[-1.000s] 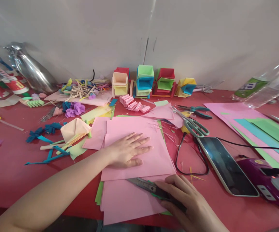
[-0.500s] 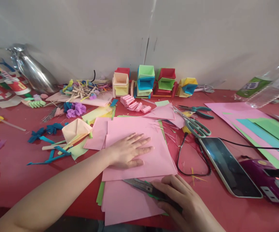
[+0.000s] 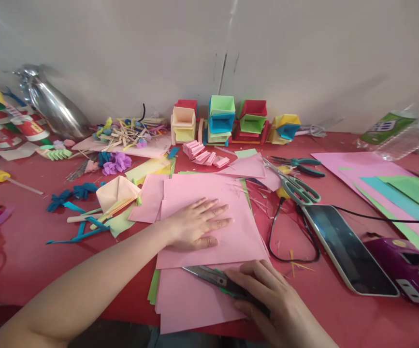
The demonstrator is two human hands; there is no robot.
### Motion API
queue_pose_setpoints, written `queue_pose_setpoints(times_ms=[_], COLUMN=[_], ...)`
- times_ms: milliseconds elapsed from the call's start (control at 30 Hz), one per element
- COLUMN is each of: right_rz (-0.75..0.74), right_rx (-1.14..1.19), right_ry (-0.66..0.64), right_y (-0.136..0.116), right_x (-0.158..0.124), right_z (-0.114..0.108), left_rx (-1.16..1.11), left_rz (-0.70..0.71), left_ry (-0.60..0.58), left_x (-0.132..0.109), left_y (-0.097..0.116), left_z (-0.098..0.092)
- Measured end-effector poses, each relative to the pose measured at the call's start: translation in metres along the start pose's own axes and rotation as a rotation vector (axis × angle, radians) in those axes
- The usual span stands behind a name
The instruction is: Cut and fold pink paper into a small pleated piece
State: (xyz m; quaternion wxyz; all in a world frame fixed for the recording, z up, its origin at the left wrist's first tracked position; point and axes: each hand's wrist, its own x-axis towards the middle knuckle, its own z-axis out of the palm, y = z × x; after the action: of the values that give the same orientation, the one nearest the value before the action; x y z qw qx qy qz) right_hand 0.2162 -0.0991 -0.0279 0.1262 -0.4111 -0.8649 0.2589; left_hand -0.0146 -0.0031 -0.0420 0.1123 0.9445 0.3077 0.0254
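Observation:
My left hand [image 3: 198, 226] lies flat on a pink paper sheet [image 3: 195, 188], its fingers spread. The sheet tops a stack with green paper [image 3: 154, 287] showing at the lower left edge. In my right hand [image 3: 267, 295] is a dark-handled pair of scissors [image 3: 209, 275] with green trim, blades closed and pointing left. The blades rest along the near edge of the upper sheet, over a lower pink sheet [image 3: 191, 309]. My right palm and fingers hide most of the handles.
A phone [image 3: 350, 251], a cable [image 3: 272, 241] and a purple device [image 3: 405, 270] lie to the right. Green-handled scissors [image 3: 299, 188] and pliers [image 3: 299, 164] sit beyond. Folded paper boxes [image 3: 222, 116] line the wall; paper strips [image 3: 86, 229] and a metal jug [image 3: 51, 104] are left.
The scissors and my right hand have shifted slightly left along the sheet's edge. My left hand stays in place on the paper. The whole view has moved a little.

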Motion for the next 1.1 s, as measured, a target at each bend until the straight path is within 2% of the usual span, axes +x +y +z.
queue_pose_setpoints(times_ms=[233,400,600,800,933,1100], right_rz=[-0.055,-0.035,0.115,0.231,0.303,0.340], right_rx=[-0.011,0.007,-0.025,-0.161,-0.271,-0.281], right_ry=[0.035,0.074,0.204,0.379,0.470,0.453], right_y=[-0.003,0.003,0.026,0.052,0.055,0.050], right_x=[-0.001,-0.011,-0.036,-0.064,-0.074,-0.077], right_z=[0.001,-0.002,-0.019,-0.033,-0.036,-0.034], left_rx=[-0.005,-0.022,-0.050,-0.103,-0.139,-0.159], left_rz=[-0.004,0.003,0.015,0.021,0.018,0.005], left_ry=[-0.008,0.002,-0.004,0.049,0.069,0.085], left_x=[0.001,0.000,0.001,0.002,0.000,-0.002], left_y=[-0.001,-0.001,-0.005,-0.006,-0.003,-0.001], left_z=[0.000,0.000,0.003,0.004,0.002,0.001])
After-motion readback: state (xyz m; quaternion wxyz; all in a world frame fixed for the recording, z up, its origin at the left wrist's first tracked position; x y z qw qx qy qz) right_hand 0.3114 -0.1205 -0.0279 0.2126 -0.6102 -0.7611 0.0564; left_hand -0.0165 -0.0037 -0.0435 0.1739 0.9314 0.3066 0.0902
